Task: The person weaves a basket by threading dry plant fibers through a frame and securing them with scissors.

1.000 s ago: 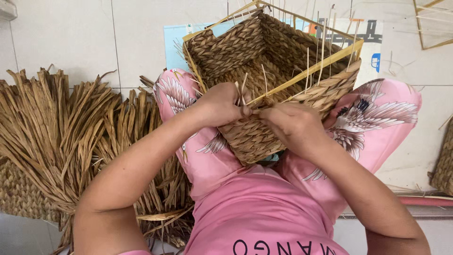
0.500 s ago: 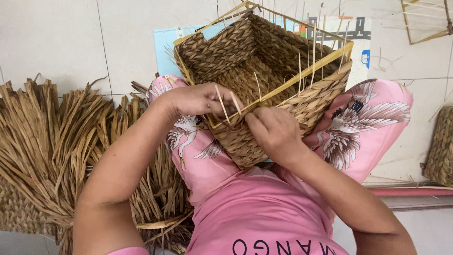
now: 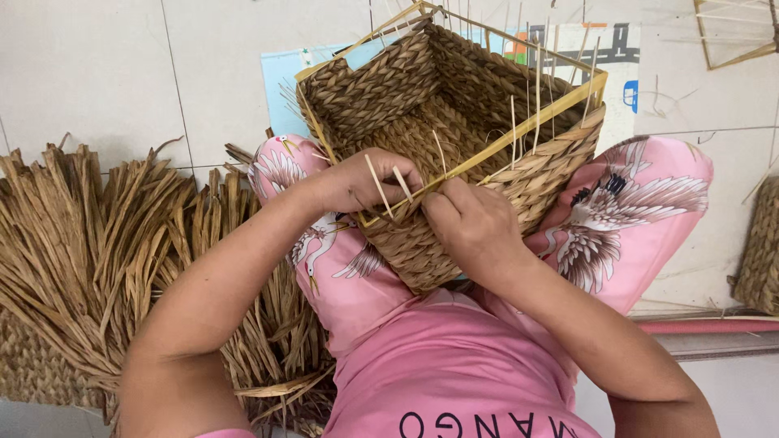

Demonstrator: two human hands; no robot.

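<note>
At the near rim of the woven basket (image 3: 454, 154), our fingers (image 3: 403, 180) pinch a pale straw strand (image 3: 378, 185) against the yellow frame rod (image 3: 519, 134), the left hand (image 3: 365, 180) and right hand (image 3: 471, 223) both closed on the weave at the corner. Since a moment ago the left hand has slid along the rim toward the right one, and the basket has tipped a little more open toward us; we judge the strand is being tucked at the edge. The basket rests on our lap, across the pink patterned trousers (image 3: 633, 219). Thin upright stakes (image 3: 535, 81) stick up along the far rim and crowd the working edge. A heap of dried straw (image 3: 89, 251) lies on the tiled floor (image 3: 89, 73) to our left, a bare wire frame (image 3: 734, 32) well apart at the top right.
</note>
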